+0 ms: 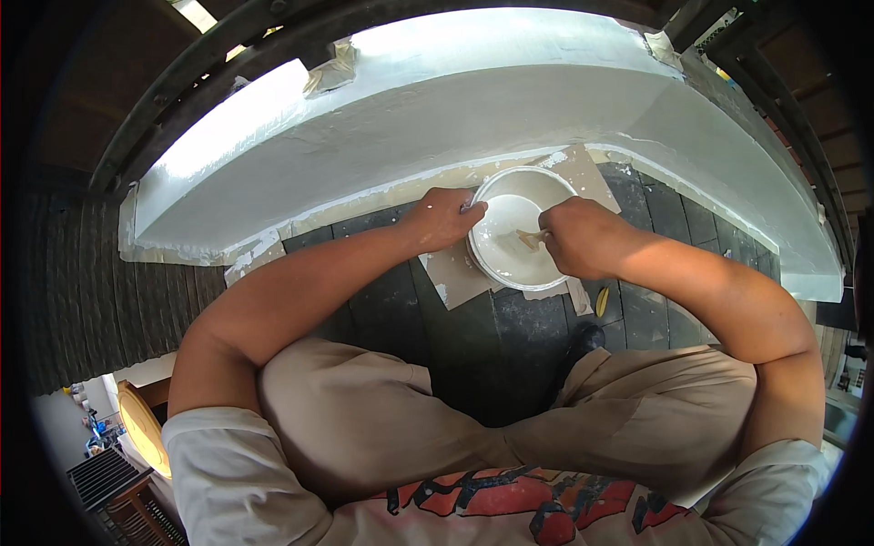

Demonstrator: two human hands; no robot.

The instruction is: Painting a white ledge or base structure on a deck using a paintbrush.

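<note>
A white plastic bucket [478, 265] stands on a sheet of cardboard [456, 281] in front of me, with white paint [504, 217] inside. My left hand [447, 217] grips the bucket's rim on its left side, the thumb over the edge. Over the bucket's right side, my right hand [580, 235] is closed around a light wooden stick or handle [527, 237]. Its lower end reaches into the paint, so what is below the surface stays hidden.
Behind the bucket runs a low, white-painted wall [478, 116] with masking tape [331, 72] along its top. Dark stone tiles [457, 334] with paint specks cover the floor. A yellow leaf [601, 301] lies right of the bucket. Dark metal railing [153, 109] rises beyond the wall.
</note>
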